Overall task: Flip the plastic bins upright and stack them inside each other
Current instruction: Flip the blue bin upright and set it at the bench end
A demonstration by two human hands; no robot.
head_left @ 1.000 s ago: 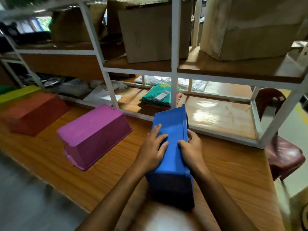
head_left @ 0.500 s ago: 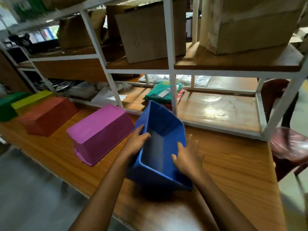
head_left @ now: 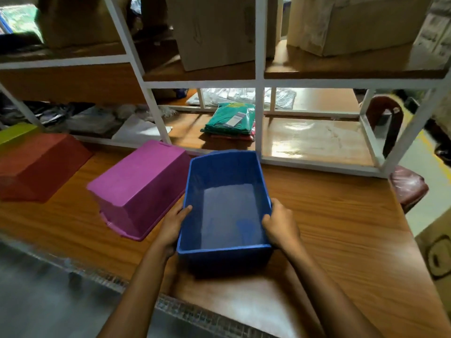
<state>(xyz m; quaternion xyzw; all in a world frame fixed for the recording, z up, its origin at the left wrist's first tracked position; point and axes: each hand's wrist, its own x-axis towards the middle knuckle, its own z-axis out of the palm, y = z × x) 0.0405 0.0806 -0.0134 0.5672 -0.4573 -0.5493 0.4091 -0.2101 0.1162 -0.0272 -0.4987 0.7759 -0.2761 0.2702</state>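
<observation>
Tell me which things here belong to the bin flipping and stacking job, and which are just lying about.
Job: upright blue plastic bin, gripped by left hand and right hand; overturned magenta plastic bin; overturned red plastic bin; yellow-green plastic bin, partly out of view.
Lying about: folded green garment in clear wrap; brown cardboard boxes; dark red chair.

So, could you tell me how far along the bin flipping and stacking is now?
Done: the blue bin is open side up. In hand: the left hand and right hand grip its side rims. Left: the purple bin, red bin and yellow-green bin lie upside down; nothing is stacked.
</observation>
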